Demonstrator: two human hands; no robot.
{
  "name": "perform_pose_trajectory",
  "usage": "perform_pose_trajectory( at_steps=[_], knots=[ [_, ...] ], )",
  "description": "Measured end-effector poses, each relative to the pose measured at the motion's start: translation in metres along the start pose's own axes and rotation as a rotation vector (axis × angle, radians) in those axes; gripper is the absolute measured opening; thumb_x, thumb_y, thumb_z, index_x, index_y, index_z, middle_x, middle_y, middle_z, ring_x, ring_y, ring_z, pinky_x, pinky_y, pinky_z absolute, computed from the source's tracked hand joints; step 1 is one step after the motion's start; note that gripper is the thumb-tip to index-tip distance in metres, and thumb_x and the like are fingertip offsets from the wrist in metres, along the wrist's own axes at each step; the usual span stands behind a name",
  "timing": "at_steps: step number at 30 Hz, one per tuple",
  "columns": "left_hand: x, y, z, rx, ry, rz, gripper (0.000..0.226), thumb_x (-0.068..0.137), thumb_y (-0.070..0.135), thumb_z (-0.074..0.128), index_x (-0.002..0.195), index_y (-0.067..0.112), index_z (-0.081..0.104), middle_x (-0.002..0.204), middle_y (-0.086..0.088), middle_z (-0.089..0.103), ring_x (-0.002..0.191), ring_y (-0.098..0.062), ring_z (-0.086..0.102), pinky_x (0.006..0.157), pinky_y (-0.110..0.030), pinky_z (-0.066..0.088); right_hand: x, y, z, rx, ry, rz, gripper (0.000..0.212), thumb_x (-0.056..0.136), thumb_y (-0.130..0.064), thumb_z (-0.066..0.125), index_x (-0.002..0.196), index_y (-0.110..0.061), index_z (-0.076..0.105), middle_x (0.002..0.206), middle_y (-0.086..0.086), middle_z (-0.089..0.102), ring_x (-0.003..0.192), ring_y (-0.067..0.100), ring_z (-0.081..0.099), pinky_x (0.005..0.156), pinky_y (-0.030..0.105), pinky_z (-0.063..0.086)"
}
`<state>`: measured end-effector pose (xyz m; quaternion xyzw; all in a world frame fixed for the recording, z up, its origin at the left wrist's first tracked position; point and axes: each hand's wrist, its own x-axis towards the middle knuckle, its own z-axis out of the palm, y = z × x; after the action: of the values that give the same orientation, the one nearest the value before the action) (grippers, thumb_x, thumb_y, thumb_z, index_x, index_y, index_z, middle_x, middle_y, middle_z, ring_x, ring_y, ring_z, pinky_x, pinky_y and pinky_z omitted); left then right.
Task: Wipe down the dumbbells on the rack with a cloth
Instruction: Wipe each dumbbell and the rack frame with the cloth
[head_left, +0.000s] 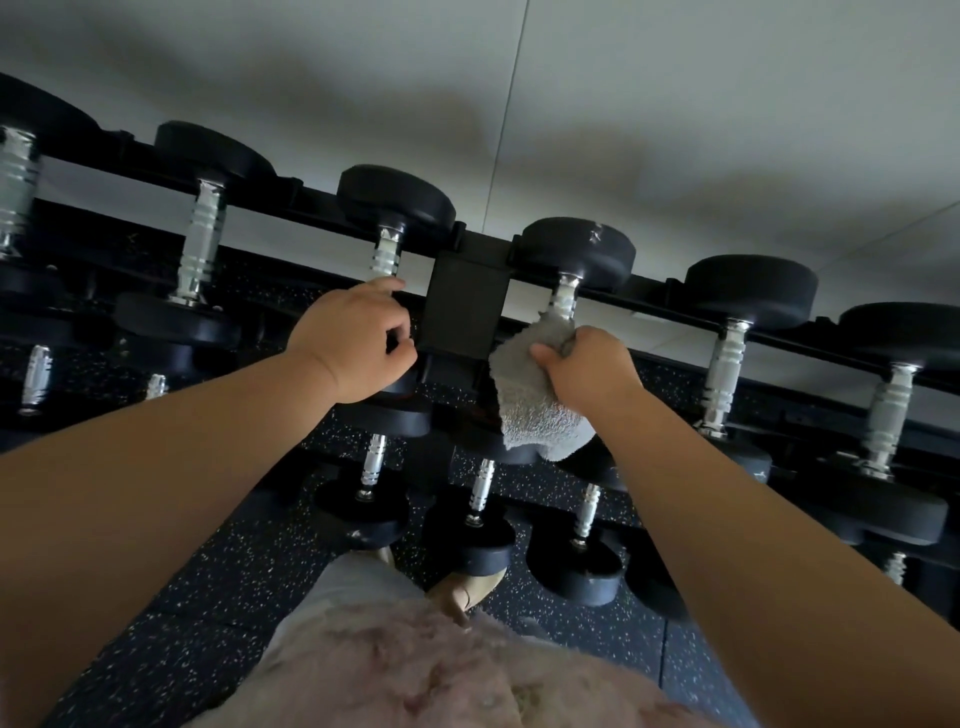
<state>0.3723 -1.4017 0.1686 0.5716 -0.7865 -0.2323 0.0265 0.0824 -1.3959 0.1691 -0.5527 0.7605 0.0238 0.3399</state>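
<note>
Cloth (535, 395), a grey towel, is bunched in the curled fingers of the right hand (587, 371), its top edge up against the chrome handle of a dumbbell (576, 249) on the rack (465, 306) top rail. Left hand (353, 338) has its fingers curled round the near end of the neighbouring dumbbell (395, 202), other side of the rack's post.

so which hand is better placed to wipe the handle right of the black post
Right. The right hand grips the cloth against that handle; the left hand holds the neighbouring dumbbell, without cloth.
</note>
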Motion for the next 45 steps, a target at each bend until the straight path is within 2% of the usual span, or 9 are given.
perform_pose_trajectory(
  at_steps=[8,14,17,21,26,30,36,40,45],
  knots=[
    [0.000,-0.004,0.001,-0.010,-0.005,0.004,0.017,0.093,0.039,0.062,0.082,0.030,0.072,0.160,0.002,0.047,0.128,-0.019,0.061,0.100,-0.042,0.051,0.019,-0.027,0.002,0.262,0.091,0.099,0.050,0.106,-0.057,0.034,0.116,-0.009,0.044,0.105,0.014,0.060,0.078,0.025,0.056,0.071,0.037,0.045],
    [-0.001,-0.001,-0.001,-0.004,0.002,0.003,0.016,0.093,0.037,0.064,0.082,0.029,0.073,0.158,0.001,0.049,0.128,-0.018,0.061,0.103,-0.043,0.049,-0.003,-0.011,0.005,-0.278,-0.183,-0.001,0.061,0.112,-0.044,0.017,0.131,0.002,0.054,0.094,0.016,0.062,0.089,0.030,0.062,0.080,0.037,0.052],
    [0.000,0.000,-0.002,0.004,-0.009,0.001,0.017,0.093,0.037,0.063,0.081,0.030,0.072,0.159,0.002,0.049,0.126,-0.018,0.063,0.100,-0.042,0.051,0.010,-0.026,-0.014,-0.336,-0.072,-0.017,0.045,0.113,-0.019,0.030,0.156,-0.007,0.032,0.120,0.021,0.061,0.106,0.035,0.065,0.089,0.041,0.056],
    [-0.001,0.000,-0.002,-0.001,-0.011,-0.011,0.016,0.092,0.038,0.063,0.079,0.032,0.071,0.160,0.003,0.047,0.122,-0.020,0.065,0.098,-0.041,0.051,0.023,-0.040,-0.028,0.032,0.054,0.100,0.047,0.113,-0.032,0.027,0.149,-0.007,0.044,0.133,0.023,0.057,0.115,0.039,0.060,0.092,0.040,0.051],
    [-0.001,0.000,-0.002,0.042,0.014,0.016,0.019,0.092,0.037,0.059,0.076,0.032,0.068,0.151,0.004,0.056,0.130,-0.017,0.061,0.097,-0.041,0.051,-0.002,-0.018,0.004,0.221,-0.062,0.175,0.059,0.106,-0.030,0.048,0.155,-0.008,0.023,0.140,0.024,0.043,0.117,0.033,0.055,0.081,0.031,0.044],
    [0.000,-0.001,0.004,0.091,0.048,0.079,0.019,0.094,0.032,0.059,0.078,0.028,0.068,0.125,0.011,0.071,0.146,-0.010,0.043,0.107,-0.042,0.042,-0.018,0.008,0.005,0.465,0.031,0.138,0.021,0.104,-0.036,0.056,0.116,-0.019,0.057,0.100,0.001,0.065,0.082,0.017,0.062,0.058,0.023,0.043],
    [0.002,-0.004,0.009,0.110,0.074,0.098,0.014,0.093,0.033,0.063,0.085,0.027,0.073,0.150,0.003,0.058,0.149,-0.019,0.039,0.119,-0.046,0.033,-0.049,-0.007,-0.033,0.663,0.444,-0.013,0.025,0.109,-0.037,0.042,0.102,-0.017,0.055,0.081,0.001,0.064,0.062,0.014,0.058,0.053,0.034,0.051],
    [0.001,-0.005,0.013,0.137,0.146,0.090,0.013,0.090,0.030,0.069,0.092,0.019,0.076,0.155,-0.006,0.051,0.151,-0.029,0.035,0.119,-0.052,0.034,-0.025,-0.023,-0.051,0.292,0.372,-0.265,0.042,0.108,-0.046,0.028,0.129,-0.014,0.046,0.121,0.011,0.063,0.113,0.028,0.065,0.091,0.048,0.059],
    [0.002,-0.003,0.013,0.192,0.137,0.028,0.019,0.090,0.037,0.065,0.096,0.022,0.074,0.162,-0.004,0.041,0.152,-0.035,0.028,0.121,-0.059,0.031,0.014,-0.050,-0.058,-0.269,0.353,-0.506,0.050,0.109,-0.037,0.030,0.148,-0.008,0.038,0.154,0.013,0.041,0.150,0.033,0.029,0.127,0.050,0.021]
  ],
)
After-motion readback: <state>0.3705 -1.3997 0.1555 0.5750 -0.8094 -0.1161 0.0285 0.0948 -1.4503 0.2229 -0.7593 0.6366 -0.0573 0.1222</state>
